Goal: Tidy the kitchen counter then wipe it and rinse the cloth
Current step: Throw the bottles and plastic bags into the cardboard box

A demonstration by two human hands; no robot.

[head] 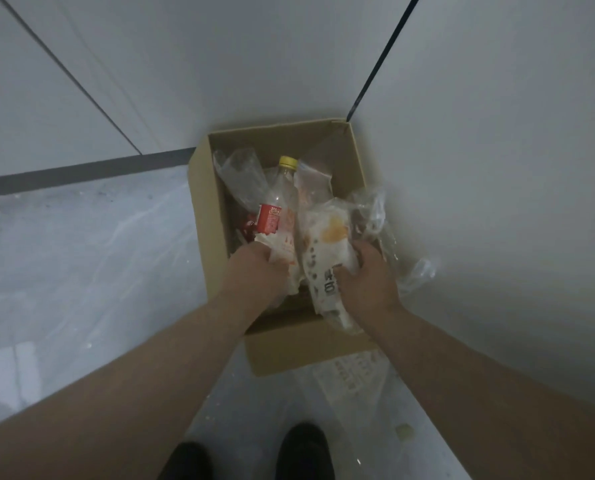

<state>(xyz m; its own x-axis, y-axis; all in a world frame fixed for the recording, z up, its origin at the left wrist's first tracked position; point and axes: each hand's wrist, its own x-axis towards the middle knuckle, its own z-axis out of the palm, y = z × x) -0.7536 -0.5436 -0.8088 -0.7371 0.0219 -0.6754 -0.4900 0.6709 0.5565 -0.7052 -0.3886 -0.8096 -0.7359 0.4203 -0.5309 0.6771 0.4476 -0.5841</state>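
Tidying step: left hand [261,268] and right hand [365,278] each grip crumpled wrappers [327,244] over the cardboard box [206,216]; next, release inside.

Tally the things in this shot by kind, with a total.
Cardboard box: 1
Bottle: 1
Red carton: 1
Hands: 2 (left hand, right hand)
Held wrappers: 2 (white wrapper, printed wrapper)
Shoes: 2
Total: 9
Clear bags overlap; not counted.

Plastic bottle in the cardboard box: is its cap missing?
No, the plastic bottle in the cardboard box has a yellow cap on its neck.
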